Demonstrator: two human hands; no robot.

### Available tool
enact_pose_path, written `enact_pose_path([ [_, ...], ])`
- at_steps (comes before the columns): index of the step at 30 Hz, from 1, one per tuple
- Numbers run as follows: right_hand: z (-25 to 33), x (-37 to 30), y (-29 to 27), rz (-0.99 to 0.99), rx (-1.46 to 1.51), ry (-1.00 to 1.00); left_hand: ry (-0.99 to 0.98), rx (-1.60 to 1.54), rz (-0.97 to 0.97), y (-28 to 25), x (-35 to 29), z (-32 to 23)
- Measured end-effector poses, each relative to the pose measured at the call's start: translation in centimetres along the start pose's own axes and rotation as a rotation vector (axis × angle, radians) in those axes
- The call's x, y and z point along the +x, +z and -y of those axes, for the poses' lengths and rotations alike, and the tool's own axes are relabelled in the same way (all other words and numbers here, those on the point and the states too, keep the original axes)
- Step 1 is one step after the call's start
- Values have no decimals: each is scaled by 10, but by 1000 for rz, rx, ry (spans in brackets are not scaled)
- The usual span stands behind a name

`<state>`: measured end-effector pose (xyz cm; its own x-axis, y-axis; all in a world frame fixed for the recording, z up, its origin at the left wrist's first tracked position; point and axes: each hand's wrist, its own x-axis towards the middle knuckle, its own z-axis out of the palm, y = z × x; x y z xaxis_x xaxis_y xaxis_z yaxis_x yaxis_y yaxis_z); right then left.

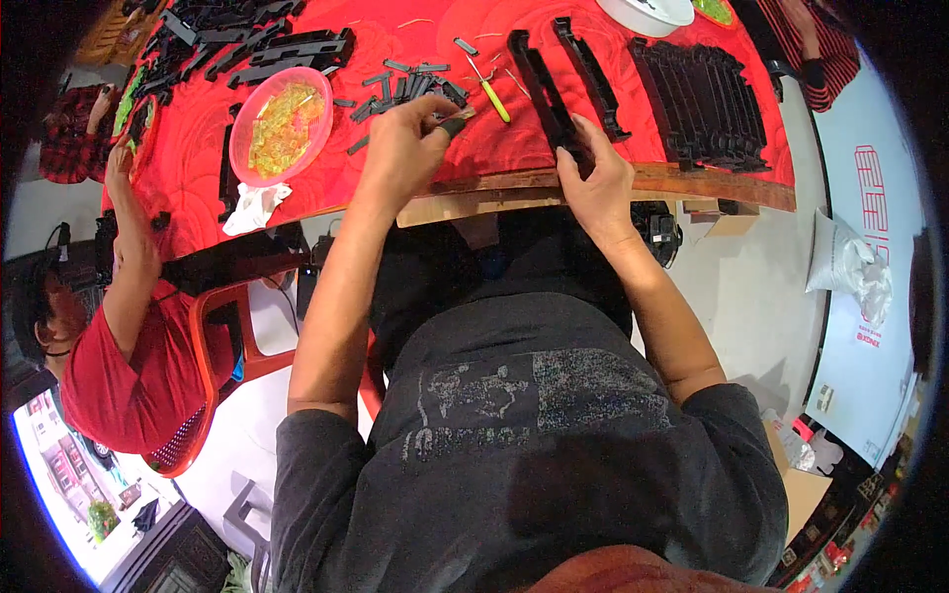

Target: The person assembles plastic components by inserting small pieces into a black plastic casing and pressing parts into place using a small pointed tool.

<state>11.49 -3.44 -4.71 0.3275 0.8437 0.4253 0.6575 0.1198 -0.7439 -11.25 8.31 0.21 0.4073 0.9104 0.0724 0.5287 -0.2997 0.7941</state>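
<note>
My left hand (407,148) is closed in a pinch above the near part of the red-covered table. Something dark shows at its fingertips; whether that is a small piece or a finger covering I cannot make out. In my right hand (599,180) is the near end of a long black plastic strip (539,84), gripped between thumb and fingers at the table's edge. A second black strip (590,74) lies just right of it. Between my hands, farther in, lies a thin tool with a yellow handle (495,102). Small dark grey pieces (400,87) are heaped beyond my left hand.
A pink bowl (237,148) of small yellowish pieces stands left, with a crumpled white tissue (257,208) near it. Black strips (702,104) are lined up at right; more black parts (287,59) pile at far left. A co-worker in red (138,366) sits on my left.
</note>
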Motion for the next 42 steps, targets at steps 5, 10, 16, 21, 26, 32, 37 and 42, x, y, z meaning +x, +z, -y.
enact_pose_path([
  [5, 7, -9, -11, -6, -42, -22, 127, -78, 17, 21, 5, -5],
  [10, 21, -5, -10, 16, -86, -26, 179, -65, 0, 33, 10, -5],
  [16, 20, 23, -3, 94, -111, 23, 123, -135, 15, 36, 6, -16],
  [21, 11, 25, 10, 173, -251, -54, 138, -27, 29, 38, 8, -6],
  [26, 25, 33, -6, 200, -167, 169, 96, -65, 48, 37, 8, -13],
  [32, 7, 26, -20, 200, 206, 256, 146, -265, -19, 39, 10, -20],
  [37, 17, 17, -13, 192, 564, 377, 211, -252, -32, 46, 14, -23],
  [42, 10, 13, -16, 343, 531, 474, 221, -149, 3, 40, 12, -31],
])
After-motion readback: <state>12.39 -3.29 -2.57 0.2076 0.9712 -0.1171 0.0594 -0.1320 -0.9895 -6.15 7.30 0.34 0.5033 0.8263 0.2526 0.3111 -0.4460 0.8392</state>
